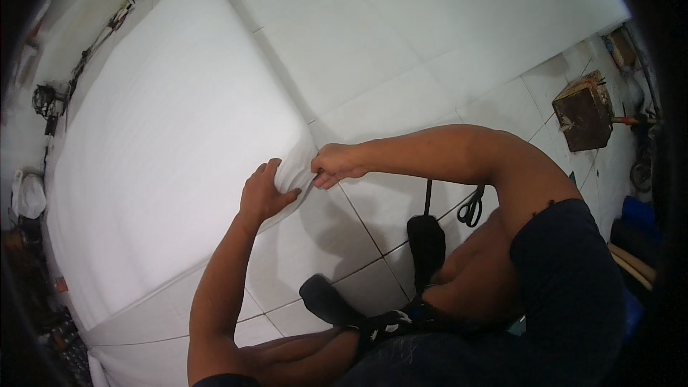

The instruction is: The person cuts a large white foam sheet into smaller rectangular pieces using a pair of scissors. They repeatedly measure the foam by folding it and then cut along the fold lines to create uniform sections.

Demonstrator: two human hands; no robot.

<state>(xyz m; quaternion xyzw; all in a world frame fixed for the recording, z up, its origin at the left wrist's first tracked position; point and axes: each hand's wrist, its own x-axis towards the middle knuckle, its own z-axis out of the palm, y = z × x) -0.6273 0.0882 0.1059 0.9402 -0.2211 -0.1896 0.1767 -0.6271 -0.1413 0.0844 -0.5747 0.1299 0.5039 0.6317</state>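
A large white padded slab [165,122], wrapped in thin white fabric, lies on the tiled floor to the left. The loose fabric [294,167] gathers in folds at its near right corner. My left hand [264,197] grips this corner, thumb on one side of the folds and fingers on the other. From the right, my right hand [335,165] pinches the fabric's edge with curled fingers. Exactly how much cloth lies in either hand is hidden.
Black-handled scissors [471,208] lie on the floor near my right leg. Across the far right spreads a broad white sheet [466,7]. A worn brown block [584,111] stands at the right. Cables and clutter line the left wall.
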